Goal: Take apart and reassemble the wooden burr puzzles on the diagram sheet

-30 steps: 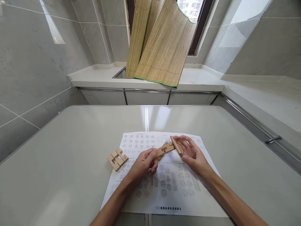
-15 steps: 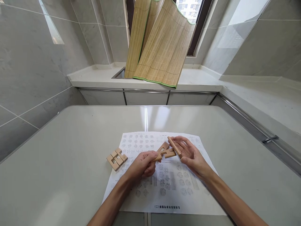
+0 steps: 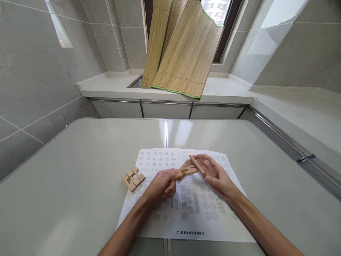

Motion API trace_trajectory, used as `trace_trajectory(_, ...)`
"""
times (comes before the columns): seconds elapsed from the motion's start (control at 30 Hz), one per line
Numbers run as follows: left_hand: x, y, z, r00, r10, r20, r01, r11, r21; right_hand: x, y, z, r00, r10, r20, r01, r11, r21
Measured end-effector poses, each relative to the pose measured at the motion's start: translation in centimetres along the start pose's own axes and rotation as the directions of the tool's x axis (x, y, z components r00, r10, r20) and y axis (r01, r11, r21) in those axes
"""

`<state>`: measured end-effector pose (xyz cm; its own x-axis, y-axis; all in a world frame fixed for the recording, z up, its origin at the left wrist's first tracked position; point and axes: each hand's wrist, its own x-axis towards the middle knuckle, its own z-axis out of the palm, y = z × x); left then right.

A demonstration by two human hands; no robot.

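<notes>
My left hand (image 3: 163,183) pinches a notched wooden puzzle piece (image 3: 191,170) between thumb and fingers. Behind it another wooden piece (image 3: 185,164) is crossed at an angle and partly covered. In my right hand (image 3: 214,174), thumb and curved fingers hold a straight wooden puzzle piece (image 3: 197,166), tilted and up against the end of the notched one. Below both hands lies a printed sheet (image 3: 191,225) with rows of small figures. Several notched wooden pieces (image 3: 133,179) lie side by side at the sheet's left edge.
The sheet lies on a pale glossy table (image 3: 80,177) with a seam (image 3: 166,133) down its middle. Beyond the far edge is a white ledge (image 3: 106,86), over which a bamboo mat (image 3: 186,57) hangs before the window. Tiled walls (image 3: 48,71) stand close on both sides.
The notched piece in my left hand has turned slightly, its right end rising towards the straight piece. My right hand has barely moved.
</notes>
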<state>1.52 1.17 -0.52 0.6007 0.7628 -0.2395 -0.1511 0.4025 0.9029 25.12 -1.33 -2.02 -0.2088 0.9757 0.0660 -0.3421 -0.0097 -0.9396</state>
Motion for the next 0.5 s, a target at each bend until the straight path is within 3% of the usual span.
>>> trace_trajectory(0.23, 0.07, 0.10, 0.05, 0.999, 0.040, 0.010, -0.040, 0.999, -0.017, 0.05, 0.09, 0.03, 1.000, -0.010, -0.006, 0.010, 0.997, -0.073)
trace_trajectory(0.5, 0.19, -0.06, -0.24, 1.000, -0.007, -0.014, 0.007, 1.000, 0.016, -0.02, 0.16, -0.18, 0.998, -0.047, 0.044, 0.052, 0.990, -0.133)
